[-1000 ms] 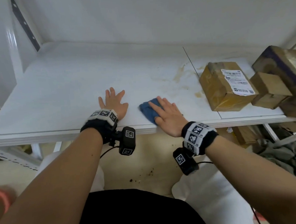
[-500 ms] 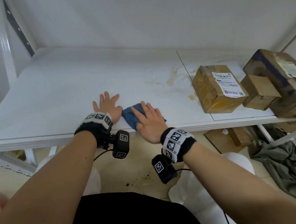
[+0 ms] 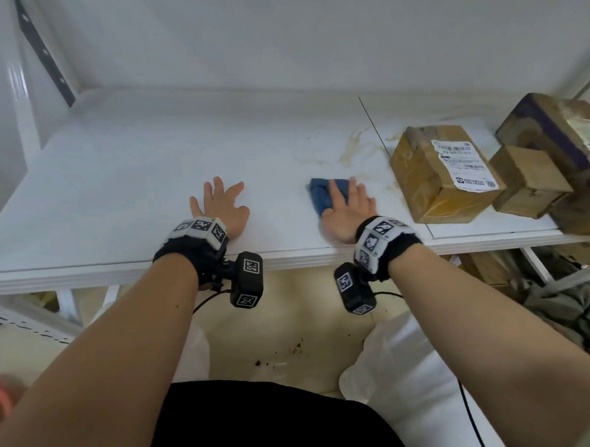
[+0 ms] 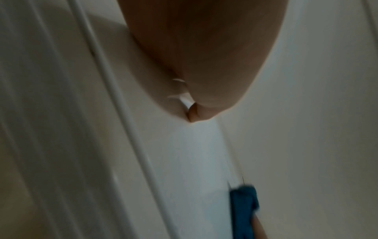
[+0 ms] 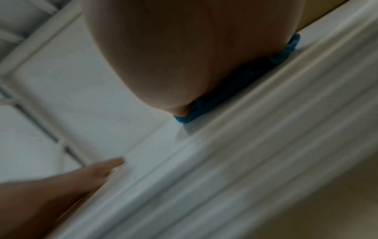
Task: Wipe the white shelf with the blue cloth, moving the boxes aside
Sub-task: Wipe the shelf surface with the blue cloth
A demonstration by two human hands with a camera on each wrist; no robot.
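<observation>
The blue cloth [image 3: 321, 196] lies flat on the white shelf [image 3: 131, 184] near its front edge. My right hand [image 3: 349, 206] presses down on it with straight fingers, a short way left of the boxes. My left hand [image 3: 221, 206] rests flat on the shelf with fingers spread, well left of the cloth. A labelled brown box [image 3: 441, 174] sits just right of the cloth, with a small box [image 3: 527, 180] and a large taped box [image 3: 562, 130] beyond it. In the wrist views the cloth [image 5: 241, 80] peeks from under my right palm and shows blurred [image 4: 243, 210] past my left hand.
Brownish stains [image 3: 351, 145] mark the shelf behind the cloth, near a seam [image 3: 372, 123] between panels. A white upright with a black bracket [image 3: 43, 52] stands at the back left. Boxes and grey-green fabric [image 3: 564, 305] lie below on the right.
My right hand has slid the cloth from beside my left hand to the right, toward the labelled box. My left hand has stayed flat on the shelf.
</observation>
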